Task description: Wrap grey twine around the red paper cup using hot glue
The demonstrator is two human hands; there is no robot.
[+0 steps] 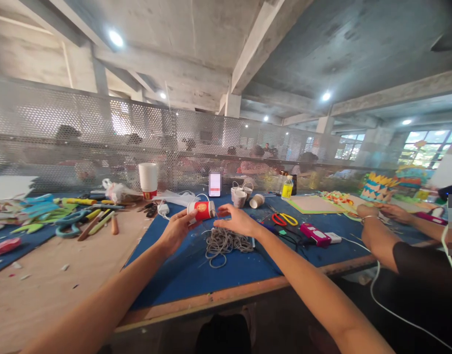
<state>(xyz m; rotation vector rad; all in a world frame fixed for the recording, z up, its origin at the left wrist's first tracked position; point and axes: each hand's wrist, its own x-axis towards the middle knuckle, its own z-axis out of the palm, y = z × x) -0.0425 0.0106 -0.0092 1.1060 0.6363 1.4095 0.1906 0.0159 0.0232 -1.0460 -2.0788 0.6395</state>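
My left hand (176,227) is wrapped round a red and white paper cup (204,211), tilted onto its side above the blue table mat. Close to the right-hand end of that cup is my right hand (235,220), its fingers curved with a gap between thumb and forefinger; I make out nothing held there. A loose heap of grey cord (226,243) lies on the mat just below both hands. Beyond my right hand stand whitish cups (240,197), and another cup (257,200) lies on its side.
A phone (214,184) stands against the perforated metal screen (196,142). Stacked paper cups (148,178) rise at left, near scissors (69,223) and tools. Red-yellow scissors (285,219), a yellow bottle (287,188) and a magenta box (314,234) lie rightward. A co-worker's arms (381,241) reach in at right.
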